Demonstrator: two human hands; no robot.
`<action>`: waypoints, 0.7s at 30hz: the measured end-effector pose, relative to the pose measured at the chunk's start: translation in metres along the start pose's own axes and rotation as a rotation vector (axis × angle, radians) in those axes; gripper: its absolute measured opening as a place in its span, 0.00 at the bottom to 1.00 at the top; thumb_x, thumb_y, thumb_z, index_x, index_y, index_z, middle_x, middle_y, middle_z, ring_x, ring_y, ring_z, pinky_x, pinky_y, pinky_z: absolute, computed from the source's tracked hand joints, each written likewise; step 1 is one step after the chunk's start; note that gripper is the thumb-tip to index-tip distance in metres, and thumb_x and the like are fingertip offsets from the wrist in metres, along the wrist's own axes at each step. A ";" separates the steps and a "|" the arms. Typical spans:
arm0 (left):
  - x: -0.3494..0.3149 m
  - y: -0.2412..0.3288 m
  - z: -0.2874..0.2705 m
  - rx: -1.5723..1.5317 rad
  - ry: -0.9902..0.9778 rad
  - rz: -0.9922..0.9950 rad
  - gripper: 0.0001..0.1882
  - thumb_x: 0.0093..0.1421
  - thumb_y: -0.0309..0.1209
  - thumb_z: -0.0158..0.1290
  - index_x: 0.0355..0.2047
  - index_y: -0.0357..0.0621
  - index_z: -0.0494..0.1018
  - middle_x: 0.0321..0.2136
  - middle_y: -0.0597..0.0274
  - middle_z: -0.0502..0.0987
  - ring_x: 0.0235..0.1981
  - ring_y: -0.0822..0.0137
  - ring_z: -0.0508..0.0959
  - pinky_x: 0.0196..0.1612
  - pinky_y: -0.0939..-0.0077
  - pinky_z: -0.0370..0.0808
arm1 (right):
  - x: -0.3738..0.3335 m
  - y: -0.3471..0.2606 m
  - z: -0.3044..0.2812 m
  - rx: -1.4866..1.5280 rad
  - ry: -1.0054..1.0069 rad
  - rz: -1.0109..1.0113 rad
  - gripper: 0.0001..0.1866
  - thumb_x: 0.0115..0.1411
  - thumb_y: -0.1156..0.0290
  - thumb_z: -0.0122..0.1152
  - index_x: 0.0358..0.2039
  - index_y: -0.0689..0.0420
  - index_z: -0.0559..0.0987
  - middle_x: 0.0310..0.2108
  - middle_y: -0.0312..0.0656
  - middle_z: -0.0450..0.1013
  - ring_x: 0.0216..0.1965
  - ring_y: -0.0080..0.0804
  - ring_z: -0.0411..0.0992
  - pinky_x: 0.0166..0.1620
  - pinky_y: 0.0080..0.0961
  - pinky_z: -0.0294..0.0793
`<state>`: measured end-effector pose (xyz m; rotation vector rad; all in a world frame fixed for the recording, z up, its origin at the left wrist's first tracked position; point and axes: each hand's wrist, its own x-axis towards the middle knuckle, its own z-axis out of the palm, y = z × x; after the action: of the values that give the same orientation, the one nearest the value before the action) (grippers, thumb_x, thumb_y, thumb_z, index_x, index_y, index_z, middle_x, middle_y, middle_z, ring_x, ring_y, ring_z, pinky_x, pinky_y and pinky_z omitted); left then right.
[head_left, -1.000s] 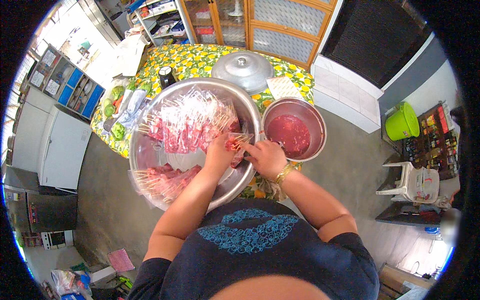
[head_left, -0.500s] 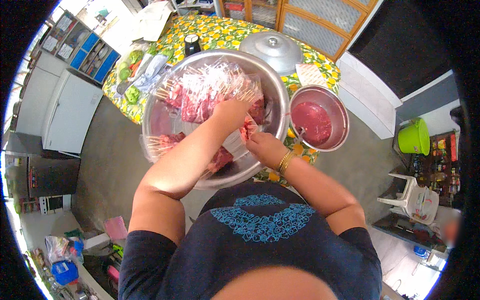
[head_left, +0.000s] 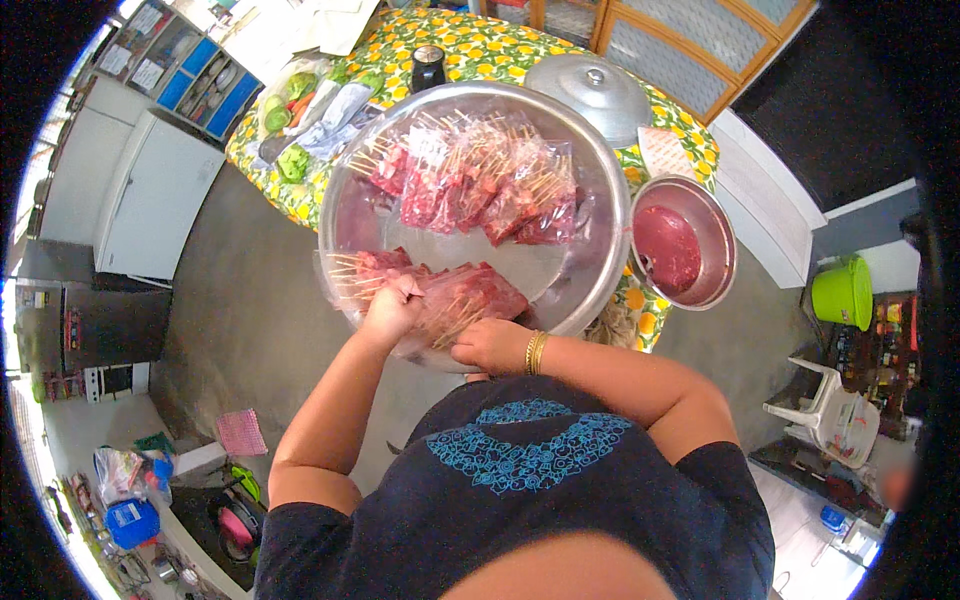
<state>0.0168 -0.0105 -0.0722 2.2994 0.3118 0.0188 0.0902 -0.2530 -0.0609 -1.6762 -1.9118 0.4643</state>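
A large metal basin holds clear plastic bags of raw red meat on wooden skewers. One row of bagged skewers lies along its far side, sticks pointing outward. At the near side, a bag of meat skewers lies over another pack, whose sticks poke out to the left. My left hand pinches that upper bag at its left edge. My right hand is closed at the bag's near edge, by the stick ends, its fingertips partly hidden.
Right of the basin is a metal pot with reddish liquid. On the fruit-patterned tablecloth are a metal lid, a black jar-like container and vegetables in plastic. A white plastic chair stands at the right.
Both hands have moved from the basin's right middle to its near side, the left one uncrossing from over the basin. The bagged skewers by my hands now lie there. The view has shifted slightly.
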 end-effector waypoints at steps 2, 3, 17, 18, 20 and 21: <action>0.000 -0.011 0.004 0.022 0.002 0.034 0.00 0.55 0.23 0.55 0.28 0.40 0.75 0.25 0.50 0.79 0.29 0.52 0.81 0.37 0.61 0.76 | 0.007 -0.002 0.004 0.053 -0.067 0.089 0.06 0.54 0.70 0.59 0.32 0.55 0.75 0.34 0.49 0.75 0.40 0.50 0.76 0.44 0.45 0.75; -0.002 -0.014 0.004 -0.029 0.007 0.021 0.00 0.55 0.23 0.55 0.28 0.40 0.75 0.25 0.50 0.79 0.30 0.52 0.81 0.38 0.62 0.76 | 0.005 -0.003 0.004 0.081 -0.124 0.178 0.06 0.54 0.70 0.59 0.33 0.55 0.75 0.34 0.49 0.75 0.40 0.50 0.76 0.44 0.45 0.75; -0.009 -0.005 0.017 0.009 0.027 -0.111 0.06 0.54 0.24 0.57 0.34 0.40 0.79 0.30 0.52 0.82 0.34 0.59 0.81 0.41 0.67 0.77 | 0.010 0.149 0.053 0.353 0.141 0.894 0.31 0.70 0.52 0.48 0.67 0.58 0.64 0.64 0.59 0.65 0.66 0.52 0.63 0.66 0.36 0.63; -0.011 -0.004 0.017 -0.009 0.011 -0.158 0.07 0.54 0.24 0.57 0.34 0.41 0.79 0.30 0.52 0.82 0.34 0.58 0.81 0.41 0.66 0.77 | 0.011 0.147 0.059 0.117 -0.003 0.807 0.32 0.70 0.51 0.47 0.67 0.59 0.65 0.64 0.59 0.65 0.66 0.53 0.63 0.67 0.37 0.62; -0.011 -0.001 0.016 -0.004 0.005 -0.130 0.09 0.54 0.25 0.56 0.36 0.41 0.79 0.31 0.49 0.82 0.36 0.54 0.82 0.42 0.63 0.77 | 0.015 0.141 0.060 -0.174 -0.228 0.709 0.33 0.70 0.49 0.47 0.66 0.61 0.65 0.64 0.60 0.64 0.65 0.54 0.63 0.67 0.37 0.62; -0.011 0.001 0.015 0.002 -0.012 -0.152 0.09 0.54 0.25 0.56 0.37 0.41 0.79 0.32 0.49 0.82 0.36 0.53 0.82 0.42 0.63 0.78 | 0.017 0.139 0.057 -0.118 -0.192 0.771 0.34 0.70 0.49 0.47 0.66 0.62 0.65 0.64 0.60 0.64 0.65 0.55 0.63 0.67 0.37 0.62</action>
<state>0.0077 -0.0244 -0.0807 2.2708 0.4799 -0.0728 0.1650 -0.2079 -0.1846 -2.5054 -1.3592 0.8326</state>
